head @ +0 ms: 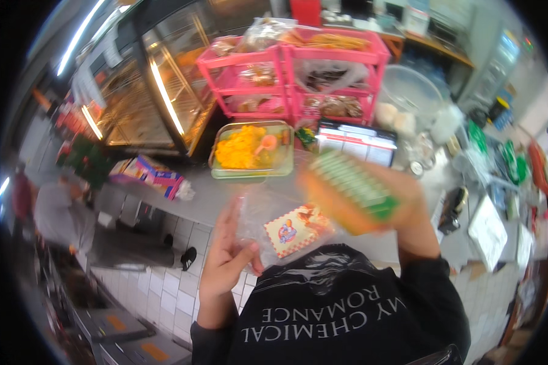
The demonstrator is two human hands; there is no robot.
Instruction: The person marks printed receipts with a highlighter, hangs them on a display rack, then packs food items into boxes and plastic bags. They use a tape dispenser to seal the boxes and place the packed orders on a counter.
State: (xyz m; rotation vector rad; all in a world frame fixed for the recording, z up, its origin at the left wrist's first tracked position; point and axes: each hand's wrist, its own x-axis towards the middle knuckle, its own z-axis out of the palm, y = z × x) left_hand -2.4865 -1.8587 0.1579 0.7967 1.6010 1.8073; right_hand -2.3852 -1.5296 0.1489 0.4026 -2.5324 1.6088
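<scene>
A clear plastic bag (255,214) lies spread near the counter's front edge. Inside or under its film is a printed card or packet (287,232) with a checkered border and a cartoon figure; which of the two cannot be told. My left hand (235,251) touches the bag's left side, thumb and fingers curved about its edge. Blurred by motion, an orange container or pack with a green and white striped label (351,187) is gripped in my right hand (404,196), above the counter and right of the card. The fingers' far side is hidden behind it.
Behind are a glass container (281,171) of yellow food with an orange scoop, a tablet (358,142) and pink shelf racks (283,68) holding bagged goods. A glass display warmer (155,91) stands left, beyond a colorful packet (153,175). A person (68,219) stands left. Plastic bags and wrapped items crowd the right.
</scene>
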